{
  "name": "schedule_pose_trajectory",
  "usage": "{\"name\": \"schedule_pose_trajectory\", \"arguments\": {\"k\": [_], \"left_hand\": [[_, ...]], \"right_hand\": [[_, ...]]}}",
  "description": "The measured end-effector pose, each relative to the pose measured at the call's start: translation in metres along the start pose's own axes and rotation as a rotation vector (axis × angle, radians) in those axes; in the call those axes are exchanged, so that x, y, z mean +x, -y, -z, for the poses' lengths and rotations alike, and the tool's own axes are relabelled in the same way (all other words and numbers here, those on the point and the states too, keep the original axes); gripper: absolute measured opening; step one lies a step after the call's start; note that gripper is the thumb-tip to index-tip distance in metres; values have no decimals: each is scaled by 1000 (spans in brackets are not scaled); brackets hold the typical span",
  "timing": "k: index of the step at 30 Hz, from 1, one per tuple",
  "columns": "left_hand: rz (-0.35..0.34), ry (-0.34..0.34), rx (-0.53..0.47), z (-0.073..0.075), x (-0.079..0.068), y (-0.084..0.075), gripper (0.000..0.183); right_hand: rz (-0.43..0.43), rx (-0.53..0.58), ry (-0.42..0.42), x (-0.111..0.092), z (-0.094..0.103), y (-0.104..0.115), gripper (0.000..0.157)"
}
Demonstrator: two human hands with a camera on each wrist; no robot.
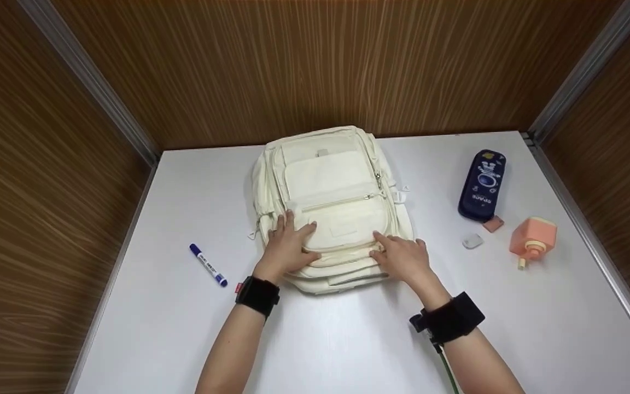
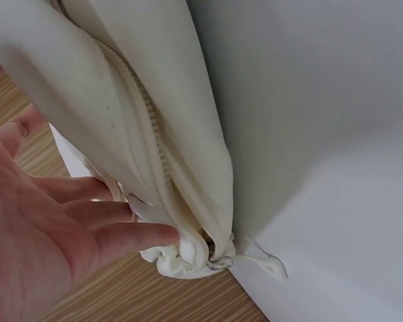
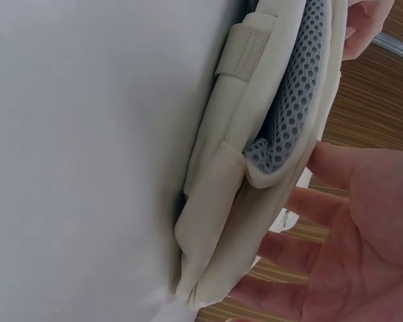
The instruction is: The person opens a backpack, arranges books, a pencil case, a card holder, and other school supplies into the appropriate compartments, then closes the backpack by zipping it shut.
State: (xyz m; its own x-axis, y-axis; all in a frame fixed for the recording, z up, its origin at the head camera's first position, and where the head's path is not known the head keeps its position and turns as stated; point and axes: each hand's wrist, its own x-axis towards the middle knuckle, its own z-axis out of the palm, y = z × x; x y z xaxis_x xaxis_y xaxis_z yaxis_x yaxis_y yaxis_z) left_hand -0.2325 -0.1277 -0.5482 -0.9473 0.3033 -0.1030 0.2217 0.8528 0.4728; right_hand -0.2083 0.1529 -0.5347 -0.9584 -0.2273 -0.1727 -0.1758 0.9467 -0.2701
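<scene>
A cream backpack [image 1: 323, 175] lies flat on the white table, its zipped front pockets facing up. My left hand [image 1: 287, 243] rests on the lower left of its front with the fingers spread. In the left wrist view, the fingers of the left hand [image 2: 60, 228] extend along the bag's zipped side. Across from it, my right hand [image 1: 405, 257] touches the lower right of the front pocket with its fingertips. The right wrist view shows the right hand [image 3: 342, 235] with extended fingers at the backpack's edge [image 3: 215, 268], beside grey mesh padding [image 3: 295, 94].
To the left lies a blue-capped marker [image 1: 208, 265]. On the right are a dark blue pencil case [image 1: 482, 186] with space pictures, a small pink block [image 1: 493, 224], a small whitish piece [image 1: 472, 241] and a coral pump bottle [image 1: 535, 235]. Wood-grain panels [image 1: 315, 65] enclose the table.
</scene>
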Motion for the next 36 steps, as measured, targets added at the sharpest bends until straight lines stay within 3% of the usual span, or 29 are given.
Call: {"name": "schedule_pose_trajectory", "arguments": {"k": [10, 18, 22, 27, 31, 36], "left_hand": [[-69, 16, -16, 3, 11, 6, 74], [-71, 25, -36, 3, 15, 9, 74], [-77, 28, -53, 1, 20, 9, 75], [-86, 24, -63, -1, 25, 7, 75], [-80, 19, -66, -2, 28, 6, 75], [-86, 43, -90, 1, 27, 10, 76]], "right_hand": [[-6, 14, -27, -11, -1, -2, 51], [-68, 54, 32, -10, 7, 9, 55], [-90, 61, -29, -4, 14, 17, 55], [30, 32, -119, 16, 14, 36, 60], [151, -32, -62, 40, 8, 53, 60], [153, -113, 36, 62, -1, 67, 59]]}}
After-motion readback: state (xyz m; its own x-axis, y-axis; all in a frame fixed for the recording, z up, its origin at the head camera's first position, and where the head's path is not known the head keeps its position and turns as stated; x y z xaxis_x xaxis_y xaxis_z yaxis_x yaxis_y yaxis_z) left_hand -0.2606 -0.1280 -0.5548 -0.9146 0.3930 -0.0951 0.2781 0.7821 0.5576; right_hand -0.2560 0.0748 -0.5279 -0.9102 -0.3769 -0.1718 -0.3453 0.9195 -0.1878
